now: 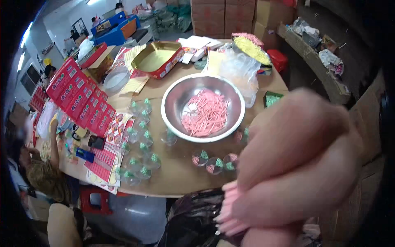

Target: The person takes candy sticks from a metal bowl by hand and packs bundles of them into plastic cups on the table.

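A large, blurred bare hand or arm [296, 164] fills the right side, close to the camera. Below its left edge shows a row of pale fingertips [231, 210], side by side over shiny black material [189, 220]. I cannot tell which hand they belong to or what they hold. Nearest to them on the table are small clear cups [214, 165] with pink and green pieces. Behind these stands a steel bowl [168, 117] holding pink sticks [205, 113] and a small white piece. To the left, several clear cups [144, 146] hold green pieces.
Red printed sheets [80, 99], a phone [96, 142] and a blue object [85, 155] lie left. A gold-lined red tray [158, 59], clear plastic bags [240, 72] and yellow pieces [253, 50] sit at the back. Another person [47, 177] is at far left, near a red stool [95, 201].
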A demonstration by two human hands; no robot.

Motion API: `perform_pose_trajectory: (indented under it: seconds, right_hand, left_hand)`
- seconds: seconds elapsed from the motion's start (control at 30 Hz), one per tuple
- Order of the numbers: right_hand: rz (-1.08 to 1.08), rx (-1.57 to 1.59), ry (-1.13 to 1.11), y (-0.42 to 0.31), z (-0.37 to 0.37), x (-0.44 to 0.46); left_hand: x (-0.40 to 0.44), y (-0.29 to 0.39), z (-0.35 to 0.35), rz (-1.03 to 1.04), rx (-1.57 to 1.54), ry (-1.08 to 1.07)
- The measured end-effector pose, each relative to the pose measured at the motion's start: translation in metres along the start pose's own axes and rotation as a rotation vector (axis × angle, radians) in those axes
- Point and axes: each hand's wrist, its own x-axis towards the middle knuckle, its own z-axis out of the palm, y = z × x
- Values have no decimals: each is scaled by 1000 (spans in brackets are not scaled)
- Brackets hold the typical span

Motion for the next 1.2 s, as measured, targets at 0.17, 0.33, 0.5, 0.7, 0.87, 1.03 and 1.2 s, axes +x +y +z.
perform_pose_trajectory:
  seconds: [0.17, 0.33, 0.5, 0.7, 0.87, 1.03, 1.2]
  right_hand:
    - [91, 73, 8, -5, 21, -20]
    - [126, 127, -10, -3, 33, -25]
    - [155, 176, -25, 2, 42, -26]
    - [159, 164, -24, 7, 39, -23]
    - [160, 117, -78, 11, 24, -15]
    - [67, 54, -126, 24, 4, 9]
    - [-53, 4, -130, 37, -12, 32]
  left_hand:
    - [-54, 24, 10, -144, 132, 20]
    - [-119, -7, -73, -241, 249, 76]
    - [-141, -7, -81, -213, 229, 94]
    - [-150, -15, -88, -98, 151, 94]
    - [-172, -60, -141, -2, 29, 130]
    - [-174, -96, -156, 185, -77, 199]
    - [-155, -113, -151, 407, -145, 239]
